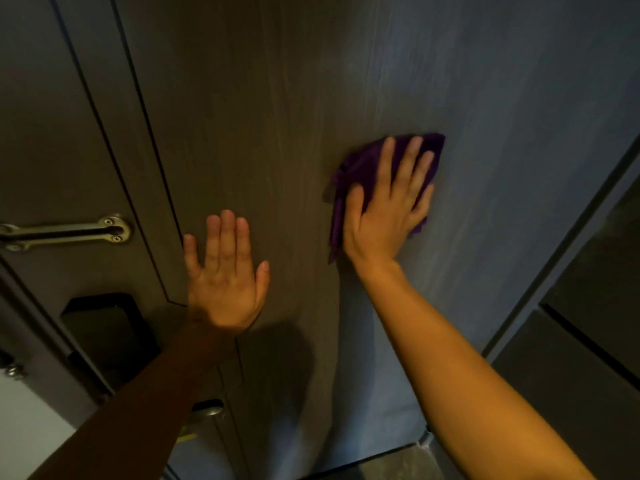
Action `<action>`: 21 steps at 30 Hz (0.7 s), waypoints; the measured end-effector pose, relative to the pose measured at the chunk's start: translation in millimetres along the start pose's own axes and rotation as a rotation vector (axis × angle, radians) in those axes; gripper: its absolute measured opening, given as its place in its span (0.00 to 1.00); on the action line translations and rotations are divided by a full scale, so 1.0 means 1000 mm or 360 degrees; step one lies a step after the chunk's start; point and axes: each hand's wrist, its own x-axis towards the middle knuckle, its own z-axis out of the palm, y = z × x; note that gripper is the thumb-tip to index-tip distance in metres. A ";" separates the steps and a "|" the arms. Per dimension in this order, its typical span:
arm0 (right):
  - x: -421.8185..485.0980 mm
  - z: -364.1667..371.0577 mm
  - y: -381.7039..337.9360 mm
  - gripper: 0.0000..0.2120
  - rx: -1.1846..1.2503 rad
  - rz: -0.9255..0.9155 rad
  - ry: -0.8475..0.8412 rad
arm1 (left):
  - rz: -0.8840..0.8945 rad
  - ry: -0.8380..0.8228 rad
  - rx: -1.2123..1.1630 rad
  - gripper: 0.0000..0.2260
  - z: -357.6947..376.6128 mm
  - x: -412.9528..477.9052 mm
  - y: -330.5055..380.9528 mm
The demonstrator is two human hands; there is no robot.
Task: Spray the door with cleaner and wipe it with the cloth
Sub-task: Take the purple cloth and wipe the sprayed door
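Note:
A dark wood-grain door [277, 98] fills the view. My right hand [388, 209] lies flat with its fingers spread on a purple cloth [360, 168] and presses it against the door's right half. The cloth's edges stick out above and to the left of the palm. My left hand [225, 278] rests flat on the door lower and to the left, fingers together and pointing up, holding nothing. No spray bottle is in sight.
A metal swing-bar latch [69, 232] crosses the frame at the left. Below it sits a black lock body [107, 327], and a metal knob [207, 408] shows under my left forearm. A dark panel [588, 306] adjoins the door on the right.

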 end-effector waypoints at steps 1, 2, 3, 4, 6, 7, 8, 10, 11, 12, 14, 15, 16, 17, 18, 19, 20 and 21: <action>-0.012 0.004 0.003 0.38 -0.0008 0.0001 -0.0043 | 0.0000 -0.0007 0.0009 0.35 0.002 -0.001 0.000; -0.026 0.007 0.007 0.40 -0.0015 0.0002 -0.0095 | -0.0005 -0.0013 0.0014 0.35 0.004 -0.002 -0.001; -0.040 0.010 0.012 0.41 -0.0020 0.0004 -0.0153 | -0.0014 -0.0018 0.0019 0.35 0.005 -0.003 -0.001; -0.054 0.012 0.016 0.43 -0.0026 0.0005 -0.0215 | -0.0021 -0.0020 0.0025 0.35 0.006 -0.004 -0.001; -0.081 0.013 0.023 0.44 -0.0026 0.0005 -0.0347 | -0.0020 -0.0033 0.0026 0.35 0.007 -0.006 -0.003; -0.092 0.012 0.025 0.43 -0.0004 0.0007 -0.0414 | -0.0011 -0.0043 0.0034 0.35 0.006 -0.007 -0.004; -0.102 0.010 0.027 0.42 0.0033 0.0018 -0.0477 | 0.0002 -0.0046 0.0052 0.35 0.006 -0.009 -0.004; -0.115 0.004 0.029 0.37 0.0121 0.0083 -0.0587 | 0.0019 -0.0059 0.0085 0.34 0.001 -0.009 -0.004; -0.119 0.000 0.030 0.35 0.0162 0.0121 -0.0634 | 0.0024 -0.0075 0.0091 0.34 -0.003 -0.008 -0.003; -0.123 -0.005 0.030 0.35 0.0202 0.0152 -0.0680 | 0.0032 -0.0101 0.0101 0.34 -0.010 -0.007 -0.002; -0.127 -0.018 0.031 0.33 0.0283 0.0224 -0.0806 | 0.0041 -0.0201 0.0079 0.34 -0.026 -0.004 0.000; -0.128 -0.026 0.031 0.32 0.0318 0.0273 -0.0871 | 0.0018 -0.0278 -0.0009 0.35 -0.035 -0.001 0.002; -0.130 -0.036 0.031 0.32 0.0341 0.0320 -0.0918 | -0.0036 -0.0352 -0.0147 0.36 -0.044 0.001 0.006; -0.132 -0.045 0.031 0.31 0.0346 0.0353 -0.0946 | -0.0105 -0.0406 -0.0296 0.37 -0.053 0.003 0.011; -0.135 -0.056 0.030 0.30 0.0335 0.0371 -0.0962 | -0.0162 -0.0446 -0.0440 0.37 -0.062 0.003 0.017; -0.139 -0.066 0.028 0.30 0.0314 0.0378 -0.0974 | -0.0183 -0.0484 -0.0585 0.36 -0.070 0.001 0.024; -0.143 -0.077 0.028 0.30 0.0284 0.0378 -0.0988 | -0.0175 -0.0524 -0.0749 0.34 -0.078 -0.003 0.032; -0.149 -0.089 0.027 0.30 0.0247 0.0379 -0.1006 | -0.0185 -0.0584 -0.0940 0.32 -0.085 -0.009 0.041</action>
